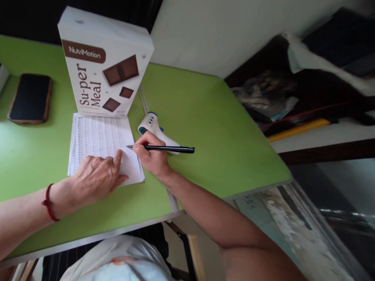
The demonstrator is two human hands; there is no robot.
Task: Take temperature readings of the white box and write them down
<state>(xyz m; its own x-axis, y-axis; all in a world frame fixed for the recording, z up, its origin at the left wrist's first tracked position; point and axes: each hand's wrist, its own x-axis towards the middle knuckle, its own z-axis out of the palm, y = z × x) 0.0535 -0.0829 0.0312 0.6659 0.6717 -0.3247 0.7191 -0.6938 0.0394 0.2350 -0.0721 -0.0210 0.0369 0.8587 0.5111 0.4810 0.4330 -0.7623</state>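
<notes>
- Black-faced phone (31,97) at far left, flat on the green bench (222,117), well apart from your hands.
- Your left hand (98,175): partly spread, index finger extended on the paper, other fingers bent, thumb out to the side. Nothing seen gripped; underside hidden.
- Paper (101,134): under and beyond your left hand, covered with rows of small writing, blank along its right side. Judged light, limp, easily creased or shifted; best steadied flat with fingertips near an edge.
- White box (107,66) stands upright at the paper's far edge. Cannot tell whether it rests on the paper.
- Your right hand (150,156): just right of the paper's edge, thumb and fingers closed in a pinch around the pen near its tip.
- Pen (172,148): lies nearly level across your right hand, tip over the paper, tail out to the right. Contact with the paper: cannot tell. Judged light, stiff, smooth-barrelled; take hold just behind the tip.
- White-and-blue thermometer (151,124): on the bench just beyond your right hand, handle partly behind hand and pen.
</notes>
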